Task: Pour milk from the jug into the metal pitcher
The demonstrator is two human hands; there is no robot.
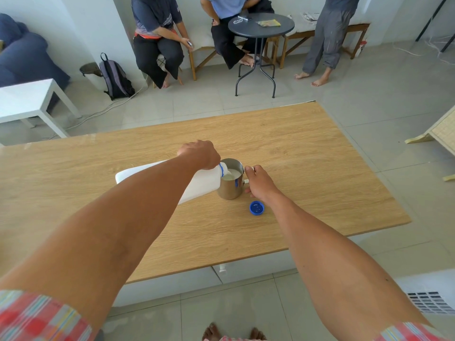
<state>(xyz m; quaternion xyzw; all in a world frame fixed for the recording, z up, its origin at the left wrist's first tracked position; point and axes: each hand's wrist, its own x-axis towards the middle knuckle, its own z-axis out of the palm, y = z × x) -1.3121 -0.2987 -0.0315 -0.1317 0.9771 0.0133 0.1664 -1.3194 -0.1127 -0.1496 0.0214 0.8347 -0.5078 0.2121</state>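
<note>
A white plastic milk jug (202, 184) with a blue neck ring is tipped far over, its mouth at the rim of the metal pitcher (230, 190). My left hand (200, 153) grips the jug near its neck from above. White milk (231, 175) fills much of the pitcher, which stands upright on the wooden table (320, 173). My right hand (258, 180) holds the pitcher's handle on its right side. My left forearm hides part of the jug's body.
The jug's blue cap (256, 208) lies open side up on the table, just in front of my right wrist. Beyond the table stand a small round black table (261, 28), seated people, a backpack (115, 77) and a white side table (27, 99).
</note>
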